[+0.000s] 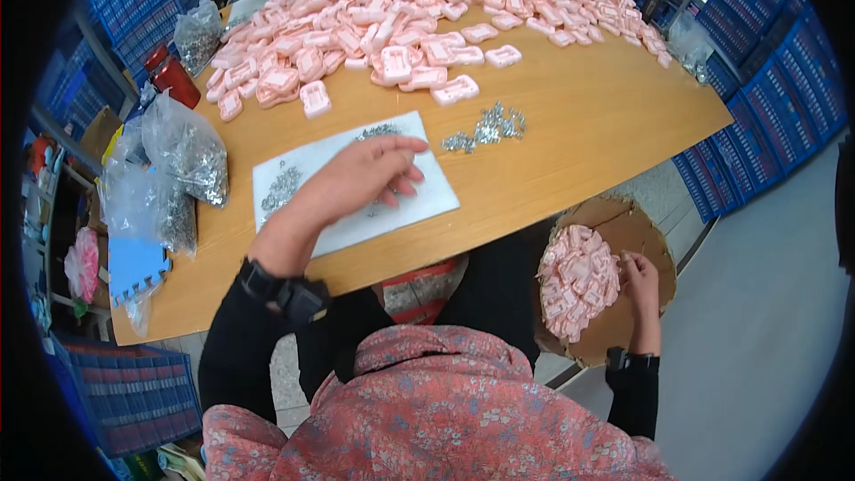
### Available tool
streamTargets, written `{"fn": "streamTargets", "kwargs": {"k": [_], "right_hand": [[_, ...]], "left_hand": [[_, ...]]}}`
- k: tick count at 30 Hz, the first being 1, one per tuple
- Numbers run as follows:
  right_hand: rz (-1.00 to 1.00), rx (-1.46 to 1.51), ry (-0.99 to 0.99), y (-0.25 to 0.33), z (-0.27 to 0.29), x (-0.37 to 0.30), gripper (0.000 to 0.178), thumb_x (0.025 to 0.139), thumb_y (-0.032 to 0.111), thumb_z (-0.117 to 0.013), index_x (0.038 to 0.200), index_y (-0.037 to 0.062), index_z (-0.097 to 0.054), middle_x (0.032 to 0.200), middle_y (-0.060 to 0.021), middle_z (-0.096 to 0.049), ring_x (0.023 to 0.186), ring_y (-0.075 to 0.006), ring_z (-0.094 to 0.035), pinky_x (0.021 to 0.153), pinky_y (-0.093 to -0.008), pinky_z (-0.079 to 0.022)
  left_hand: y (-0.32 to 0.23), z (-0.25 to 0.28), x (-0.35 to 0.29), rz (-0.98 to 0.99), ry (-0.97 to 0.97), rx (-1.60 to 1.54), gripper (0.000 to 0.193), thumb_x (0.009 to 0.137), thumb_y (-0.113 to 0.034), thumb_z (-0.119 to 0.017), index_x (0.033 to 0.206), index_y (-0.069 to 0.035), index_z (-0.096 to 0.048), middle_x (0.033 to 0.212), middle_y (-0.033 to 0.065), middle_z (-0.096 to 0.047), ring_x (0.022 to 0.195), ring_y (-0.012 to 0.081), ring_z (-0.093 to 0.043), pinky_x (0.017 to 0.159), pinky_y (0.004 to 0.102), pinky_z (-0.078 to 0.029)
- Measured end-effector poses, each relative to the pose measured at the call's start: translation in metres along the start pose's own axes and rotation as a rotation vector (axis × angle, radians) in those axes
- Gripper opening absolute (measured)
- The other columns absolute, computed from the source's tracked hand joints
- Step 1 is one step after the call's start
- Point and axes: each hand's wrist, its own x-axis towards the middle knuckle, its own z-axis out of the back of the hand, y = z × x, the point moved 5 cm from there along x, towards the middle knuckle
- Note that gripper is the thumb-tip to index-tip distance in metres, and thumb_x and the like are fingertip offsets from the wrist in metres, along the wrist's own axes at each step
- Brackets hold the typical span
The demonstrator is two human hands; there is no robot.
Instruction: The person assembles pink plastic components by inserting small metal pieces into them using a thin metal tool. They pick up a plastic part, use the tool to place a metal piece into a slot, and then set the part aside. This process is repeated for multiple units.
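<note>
My left hand [365, 174] hovers over a white mat [392, 230] on the table, its fingers loosely bent and apart, nothing visible in them. Small shiny metal parts [283, 189] lie in a patch on the mat near my left wrist. A second patch of metal parts [379, 131] shows just beyond the hand. Down to the right, my right hand [639, 283] reaches inside a round cardboard container [648, 230]. Its fingers look parted at the edge of a heap of pink plastic pieces [579, 283], with no piece visibly held.
A large pile of pink plastic shells [392, 22] covers the table's far side. More metal parts [499, 125] lie right of the mat. Clear bags of metal parts [191, 151] and a red canister [174, 80] stand at left. Blue crates [757, 125] are stacked at right.
</note>
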Motion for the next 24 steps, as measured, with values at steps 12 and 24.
{"fn": "streamTargets", "kwargs": {"k": [12, 24], "right_hand": [[0.384, -0.211, 0.148, 0.096, -0.096, -0.023, 0.018, 0.091, 0.017, -0.066, 0.099, 0.0014, -0.069, 0.081, -0.0130, -0.069, 0.070, -0.0198, -0.064, 0.065, -0.0311, -0.051], [0.369, -0.074, 0.245, 0.151, -0.125, -0.034, 0.017, 0.093, 0.012, -0.066, 0.102, -0.0015, -0.070, 0.080, -0.0024, -0.067, 0.074, -0.0071, -0.058, 0.068, -0.0240, -0.048]], "left_hand": [[-0.006, 0.034, 0.190, -0.409, -0.388, 1.127, 0.053, 0.075, -0.004, -0.063, 0.128, -0.007, -0.056, 0.121, 0.0173, -0.060, 0.114, 0.0366, -0.054, 0.094, 0.0463, -0.047], [0.014, 0.097, 0.158, -0.249, -0.210, 0.793, 0.060, 0.071, -0.011, -0.071, 0.129, -0.005, -0.058, 0.113, 0.0180, -0.062, 0.106, 0.0334, -0.058, 0.092, 0.0392, -0.048]]}}
